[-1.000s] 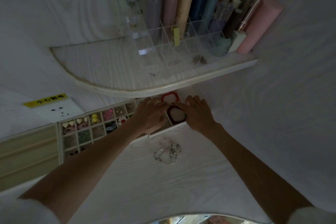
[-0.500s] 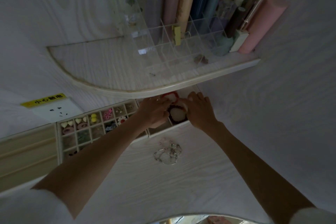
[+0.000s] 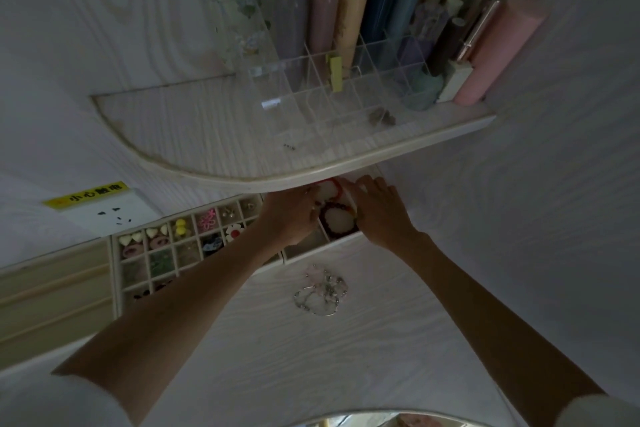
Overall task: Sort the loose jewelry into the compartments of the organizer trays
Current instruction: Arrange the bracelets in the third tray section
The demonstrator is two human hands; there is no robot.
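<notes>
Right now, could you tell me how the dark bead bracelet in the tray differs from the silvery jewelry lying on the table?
The dark bead bracelet sits inside a tray compartment, ringed round a white pad; the silvery jewelry lies loose on the table. The bracelet is dark red and a neat ring; the jewelry is pale and tangled. The hands flank the bracelet; nothing touches the jewelry. Both look beaded.

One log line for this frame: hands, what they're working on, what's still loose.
hands: left and right at organizer tray | working on: dark bead bracelet, red bracelet | grip: unclear | loose: silver jewelry pile on table
</notes>
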